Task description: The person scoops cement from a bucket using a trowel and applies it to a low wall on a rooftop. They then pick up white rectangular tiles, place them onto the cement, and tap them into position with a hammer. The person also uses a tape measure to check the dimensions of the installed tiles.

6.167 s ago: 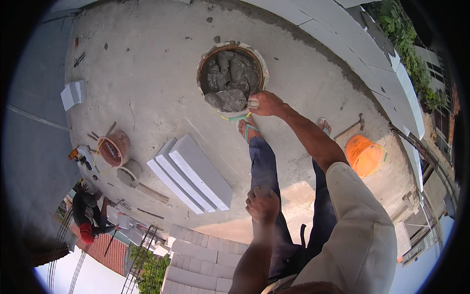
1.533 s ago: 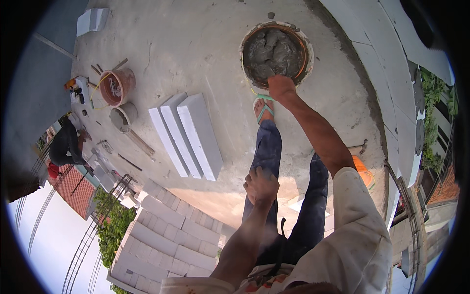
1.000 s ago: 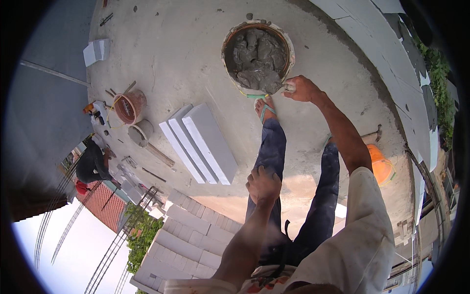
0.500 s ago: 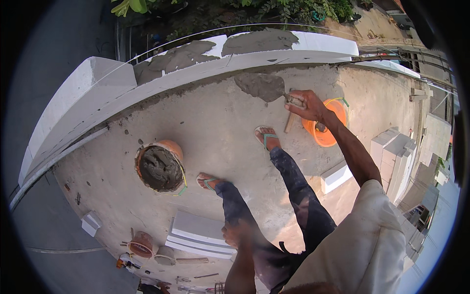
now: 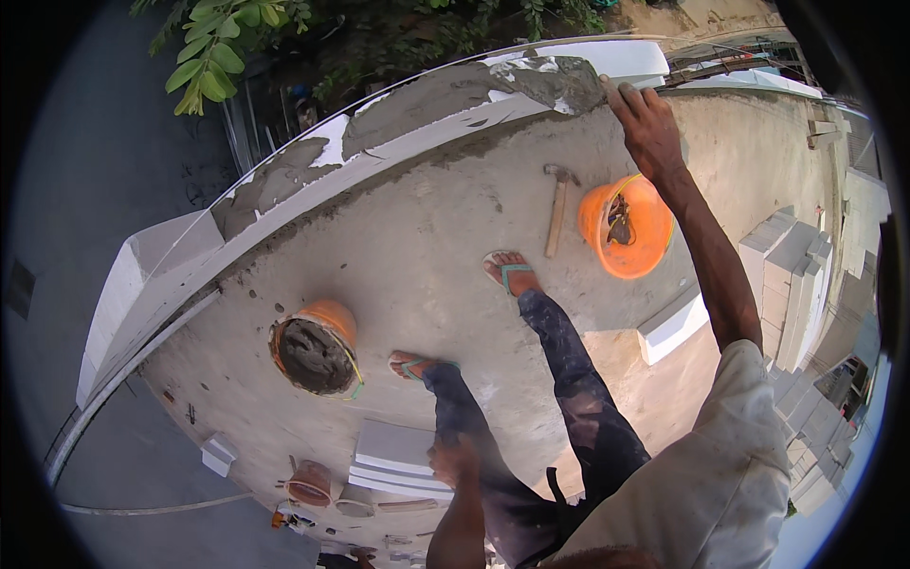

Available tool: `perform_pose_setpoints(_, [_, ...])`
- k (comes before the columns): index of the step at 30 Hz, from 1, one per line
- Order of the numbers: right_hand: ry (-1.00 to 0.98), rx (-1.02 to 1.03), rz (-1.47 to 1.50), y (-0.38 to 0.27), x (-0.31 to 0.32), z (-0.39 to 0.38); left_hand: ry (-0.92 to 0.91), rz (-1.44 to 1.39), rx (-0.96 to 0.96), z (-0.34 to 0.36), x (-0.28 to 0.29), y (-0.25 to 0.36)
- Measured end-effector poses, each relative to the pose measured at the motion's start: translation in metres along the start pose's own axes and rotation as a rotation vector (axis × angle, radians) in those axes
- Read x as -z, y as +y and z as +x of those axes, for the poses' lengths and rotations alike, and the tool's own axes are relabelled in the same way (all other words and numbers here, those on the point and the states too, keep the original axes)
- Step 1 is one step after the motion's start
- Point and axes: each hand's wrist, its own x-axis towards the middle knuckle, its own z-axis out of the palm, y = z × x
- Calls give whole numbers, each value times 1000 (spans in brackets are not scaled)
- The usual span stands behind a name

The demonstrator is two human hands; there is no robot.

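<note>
Wall (image 5: 313, 197) of pale blocks bears grey mortar (image 5: 417, 106) on top. Apart from the wall, the left hand (image 5: 456, 460) rests on the left leg (image 5: 460, 410), grip unreadable. Near the wall's right end, the right hand (image 5: 649, 131) has its grip closed round a trowel (image 5: 588, 92); a low blade and even pressure should spread best.

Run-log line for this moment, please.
right hand: trowel, at mortar on white wall | left hand: on left trouser leg | orange bucket: beside hammer
</note>
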Motion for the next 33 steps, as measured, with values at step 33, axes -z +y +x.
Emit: perform_pose_setpoints(33, [6,-663,552,-176,-52,-39,30,24,-55,2,12,0])
